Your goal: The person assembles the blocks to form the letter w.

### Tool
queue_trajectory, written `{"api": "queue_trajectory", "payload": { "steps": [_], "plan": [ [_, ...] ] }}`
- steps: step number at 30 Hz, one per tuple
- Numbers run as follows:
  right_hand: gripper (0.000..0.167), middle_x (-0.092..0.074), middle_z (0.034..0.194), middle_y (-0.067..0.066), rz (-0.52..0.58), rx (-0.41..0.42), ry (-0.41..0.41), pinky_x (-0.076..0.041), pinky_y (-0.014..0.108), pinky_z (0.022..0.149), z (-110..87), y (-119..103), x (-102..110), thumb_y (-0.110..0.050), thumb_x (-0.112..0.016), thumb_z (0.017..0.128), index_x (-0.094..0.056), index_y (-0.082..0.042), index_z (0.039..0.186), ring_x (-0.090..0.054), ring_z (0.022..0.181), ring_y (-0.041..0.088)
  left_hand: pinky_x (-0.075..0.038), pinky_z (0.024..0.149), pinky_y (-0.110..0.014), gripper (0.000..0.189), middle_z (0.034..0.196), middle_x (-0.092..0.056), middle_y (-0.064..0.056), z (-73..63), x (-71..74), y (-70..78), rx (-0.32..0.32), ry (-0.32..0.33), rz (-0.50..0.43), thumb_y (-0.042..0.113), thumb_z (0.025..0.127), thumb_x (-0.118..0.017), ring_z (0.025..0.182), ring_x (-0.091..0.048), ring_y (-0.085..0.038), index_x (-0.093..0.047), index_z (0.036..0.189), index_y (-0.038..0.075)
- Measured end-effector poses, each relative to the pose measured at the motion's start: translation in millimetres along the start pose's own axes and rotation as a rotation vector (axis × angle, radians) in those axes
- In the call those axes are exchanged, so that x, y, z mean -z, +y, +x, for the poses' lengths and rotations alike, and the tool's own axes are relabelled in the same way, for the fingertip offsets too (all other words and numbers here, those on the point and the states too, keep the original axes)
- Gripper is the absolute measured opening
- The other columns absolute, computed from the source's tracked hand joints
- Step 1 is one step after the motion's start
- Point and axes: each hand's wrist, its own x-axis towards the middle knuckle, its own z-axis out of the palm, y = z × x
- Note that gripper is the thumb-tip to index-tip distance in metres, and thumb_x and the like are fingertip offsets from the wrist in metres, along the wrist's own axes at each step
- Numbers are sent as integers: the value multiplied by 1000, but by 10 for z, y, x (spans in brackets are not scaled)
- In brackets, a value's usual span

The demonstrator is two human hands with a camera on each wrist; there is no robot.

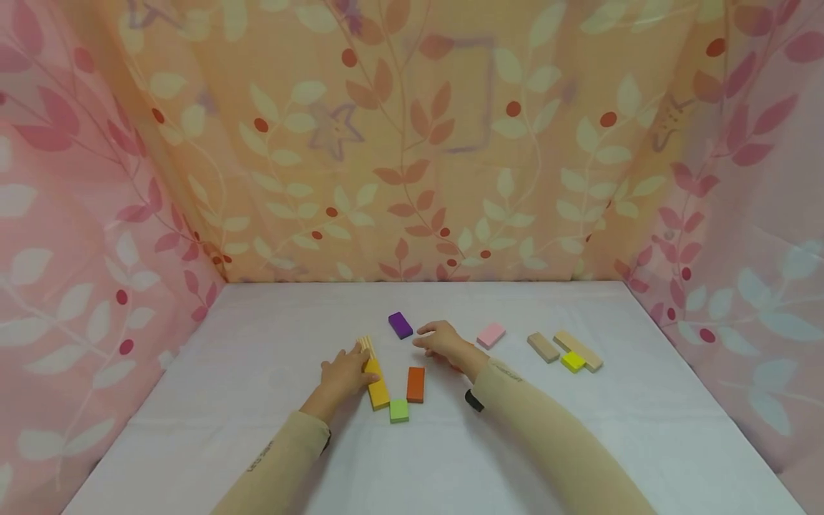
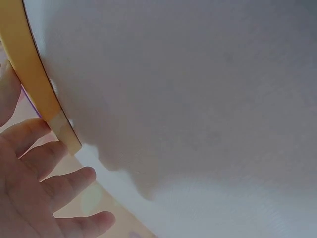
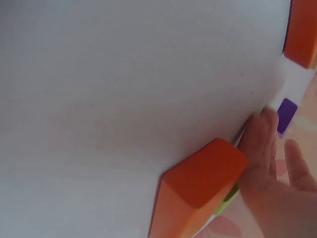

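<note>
In the head view, my left hand [image 1: 344, 373] lies over the left side of a long yellow block [image 1: 380, 393], its thumb across the block. At the far end, its fingertips touch pale wooden strips [image 1: 367, 344]. The left wrist view has the thumb and fingers spread along the yellow block [image 2: 29, 64] and a pale wooden end [image 2: 64, 131]. My right hand [image 1: 444, 339] hovers low over the table with fingers extended. In the right wrist view, an orange block [image 3: 208, 171] sits close beside that hand, with a bit of green [image 3: 229, 195] behind it.
Near the left hand lie a flat orange block [image 1: 415, 385] and a light green one [image 1: 399, 411]. Farther back is a purple block [image 1: 400, 325]. Toward the right are a pink block [image 1: 491, 335], two wooden planks [image 1: 543, 347] and a bright yellow piece [image 1: 573, 361].
</note>
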Motion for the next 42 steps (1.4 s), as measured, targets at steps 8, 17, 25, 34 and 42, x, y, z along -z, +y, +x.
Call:
{"api": "queue_trajectory", "payload": {
  "steps": [8,17,25,34,42],
  "plan": [
    [46,-53,133,17,-10,-23,43,-44,44,98,173,-25,-17,-31,-71,89,-61,-7,128,-52,113,31,-25,104,-69,62,152,-35,-19,37,-58,18,16,1,-6,34,92,-66,136,-34,-45,-48,142,4],
    [62,-51,141,13,-185,-48,35,-30,54,110,303,-96,-122,-42,-77,82,-59,-13,134,-41,132,34,-23,104,-70,61,153,-34,-19,7,-73,18,9,11,-24,34,91,-67,136,-33,-46,-49,142,5],
    [56,-56,135,12,-277,-39,68,-34,51,107,327,-133,-129,-37,-79,81,-64,-14,130,-47,123,34,-24,104,-70,61,153,-34,-17,6,-83,55,3,17,-25,34,91,-67,136,-34,-45,-49,142,6],
    [49,-58,131,12,-273,-40,65,-37,47,106,361,-153,-130,-32,-79,82,-67,-13,126,-49,122,32,-24,104,-69,62,153,-35,-16,6,-63,40,19,23,-7,35,90,-67,136,-35,-43,-50,142,6],
    [43,-63,119,16,-266,52,84,-45,41,98,388,-137,-112,-19,-76,85,-64,2,121,-56,106,27,-25,104,-69,62,153,-34,-16,12,-46,6,24,27,-3,36,90,-67,136,-35,-43,-49,142,7]
  ]
}}
